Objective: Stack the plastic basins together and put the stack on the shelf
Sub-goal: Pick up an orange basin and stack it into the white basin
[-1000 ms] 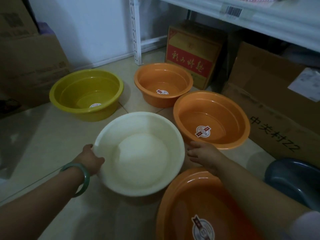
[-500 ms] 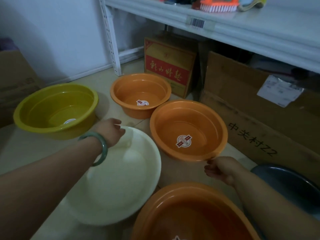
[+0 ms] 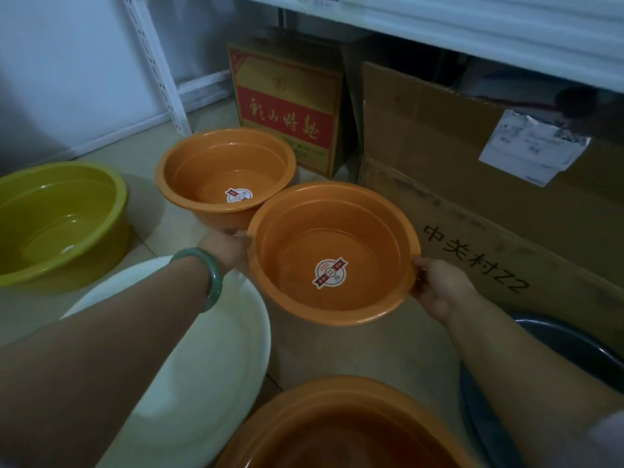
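I've got both hands clamped on the middle orange basin (image 3: 334,253), left hand (image 3: 228,246) w/ fingers curled on its near-left rim, right hand (image 3: 439,288) on the opposite rim, smaller orange basin (image 3: 225,173) just beyond my left fingers, white basin (image 3: 209,359) under that forearm.

The orange basin (image 3: 334,255) looks like smooth, shiny plastic with a paper sticker (image 3: 331,272) inside, and the yellow-green basin (image 3: 57,221) is shiny plastic too. The white basin (image 3: 209,359) looks smooth but duller. The brown boxes (image 3: 472,170) are rough, matt cardboard, and the bracelet (image 3: 211,275) looks smooth and glossy.
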Demonstrator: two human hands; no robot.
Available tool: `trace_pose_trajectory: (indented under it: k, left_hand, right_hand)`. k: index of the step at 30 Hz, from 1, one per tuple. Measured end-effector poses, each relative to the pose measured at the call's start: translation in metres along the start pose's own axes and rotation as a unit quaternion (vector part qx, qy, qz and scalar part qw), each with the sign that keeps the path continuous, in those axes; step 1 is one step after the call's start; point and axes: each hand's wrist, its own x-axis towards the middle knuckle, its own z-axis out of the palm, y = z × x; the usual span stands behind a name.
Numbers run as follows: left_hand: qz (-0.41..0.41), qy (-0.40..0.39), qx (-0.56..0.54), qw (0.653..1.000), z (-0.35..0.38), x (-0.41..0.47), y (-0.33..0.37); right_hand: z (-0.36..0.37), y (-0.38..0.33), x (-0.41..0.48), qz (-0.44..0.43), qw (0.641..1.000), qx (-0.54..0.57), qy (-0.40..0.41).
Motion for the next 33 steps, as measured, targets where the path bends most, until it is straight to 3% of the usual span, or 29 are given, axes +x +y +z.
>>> trace_pose_trajectory:
  k: [4, 10, 18, 25, 33]
  left_hand:
    - [-0.022, -0.025, -0.015, 0.999, 0.010, 0.000, 0.001]
    - [-0.028, 0.007, -0.077, 0.997, 0.003, 0.001, -0.001]
    - [0.017, 0.014, -0.143, 0.989, -0.011, -0.025, 0.010]
    - [0.060, 0.055, -0.170, 0.982, -0.067, -0.066, 0.019]
    - [0.069, 0.144, -0.125, 0.979, -0.157, -0.122, -0.012]
  right_hand:
    - [0.006, 0.001, 0.003, -0.005, 1.000, -0.026, -0.004]
    - [0.007, -0.004, -0.007, -0.016, 1.000, -0.004, -0.011]
    - [0.000, -0.011, -0.044, -0.087, 0.996, 0.023, 0.021]
    - [0.019, -0.031, -0.095, -0.179, 0.983, -0.021, -0.012]
    - [0.078, -0.020, -0.146, -0.220, 0.963, -0.142, -0.056]
